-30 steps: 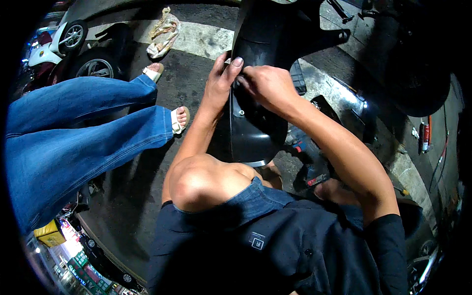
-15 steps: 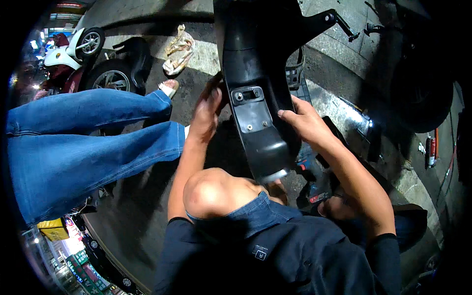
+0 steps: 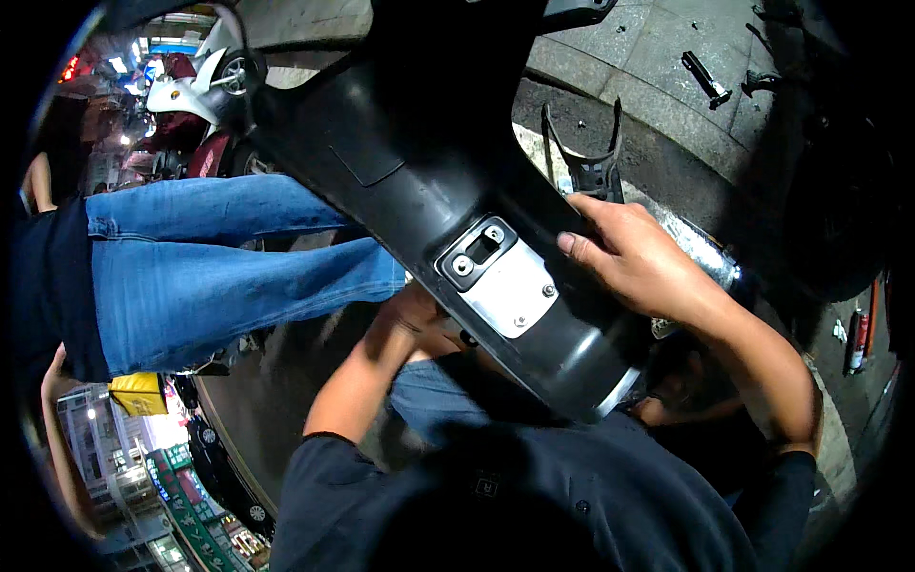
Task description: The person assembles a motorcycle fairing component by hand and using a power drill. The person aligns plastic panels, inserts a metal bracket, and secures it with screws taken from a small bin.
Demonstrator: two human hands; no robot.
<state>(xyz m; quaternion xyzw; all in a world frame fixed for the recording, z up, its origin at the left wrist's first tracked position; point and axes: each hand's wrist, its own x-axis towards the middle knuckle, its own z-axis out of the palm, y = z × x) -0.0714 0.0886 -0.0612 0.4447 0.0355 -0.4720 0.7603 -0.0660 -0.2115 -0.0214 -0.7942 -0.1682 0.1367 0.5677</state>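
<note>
In the head view, the large black glossy plastic panel [image 3: 410, 181] is in front of the person, tilted across the middle, with its narrower lower end close to the dark shirt [image 3: 534, 505]. On this panel lies a pale grey, nearly rectangular plate [image 3: 515, 286] with rounded corners; small round fasteners show near its lower corners, and two more in the dark recess [image 3: 479, 250] at its upper end.

The right hand [image 3: 624, 253] grips the right edge of the panel: the thumb lies on the upper surface, and the other fingers are bent along the outer side. The left hand [image 3: 412, 313] is at the opposite edge, partly under it; its fingers are hidden, so I cannot tell if they are closed.

Just beyond the right hand, a black fork-shaped piece [image 3: 596, 176] is on the ground. Farther right there is a red and white cylindrical container [image 3: 860, 338], and a black narrow bracket [image 3: 705, 78] lies on the grey paving [image 3: 658, 48]. At the left stands another person in wide blue jeans [image 3: 238, 296], near a white and dark red scooter [image 3: 181, 95].
</note>
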